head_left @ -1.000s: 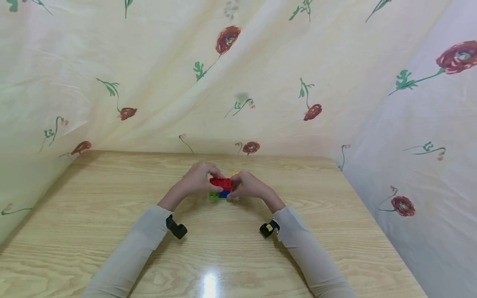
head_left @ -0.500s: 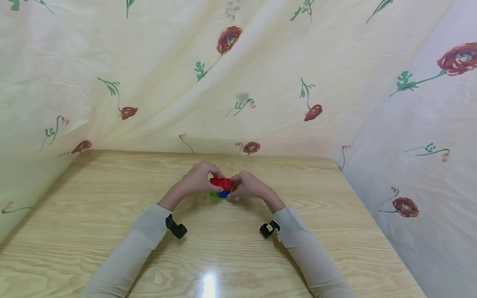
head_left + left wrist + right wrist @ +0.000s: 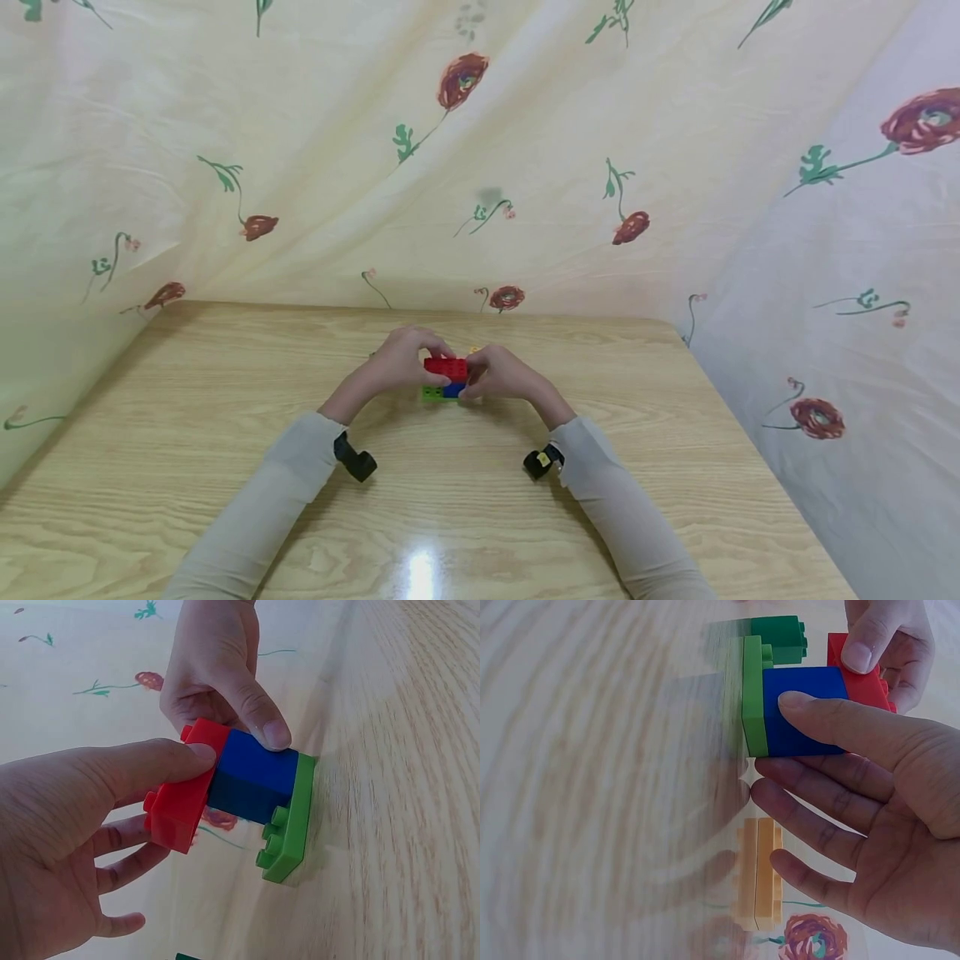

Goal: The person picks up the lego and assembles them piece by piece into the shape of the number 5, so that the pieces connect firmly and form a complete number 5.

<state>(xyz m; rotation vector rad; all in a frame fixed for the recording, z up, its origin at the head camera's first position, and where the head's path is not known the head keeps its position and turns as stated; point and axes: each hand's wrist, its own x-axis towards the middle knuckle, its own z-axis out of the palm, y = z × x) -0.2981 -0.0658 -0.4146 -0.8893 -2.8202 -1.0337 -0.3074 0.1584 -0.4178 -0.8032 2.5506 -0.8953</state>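
A: Op, start L. You've a pale sleeve [image 3: 247, 517] & a blk wrist cam [image 3: 358, 461]. Where's your L hand [image 3: 401, 360]?
B: Mid-scene, twd the far side of the table [image 3: 420, 467]. Your L thumb's on the near face of the red brick [image 3: 184, 784], fingers round behind, so it's pinched.
A: Anything past it?
B: Yes, a dk green brick [image 3: 775, 640], far L of your stack, standing apart on the table, mostly hidden by your L hand in the head view.
A: & the stack btwn your hands?
B: Lt green brick [image 3: 294, 829] at the bottom, studs showing at its L end. Blue brick [image 3: 804, 712] on its R part. Red's on top, touching blue, overhanging L above those studs. Can't tell if red's pressed fully home.
A: R side?
B: Your R hand [image 3: 501, 372] grips blue, thumb on its near face, other fingers spread. Yellow brick [image 3: 769, 874] sits just beyond that hand, far side, apart from the stack. Then another blk cam & your R sleeve [image 3: 630, 517].
A: Backdrop?
B: Flowered cloth [image 3: 322, 150] hangs along the far edge.
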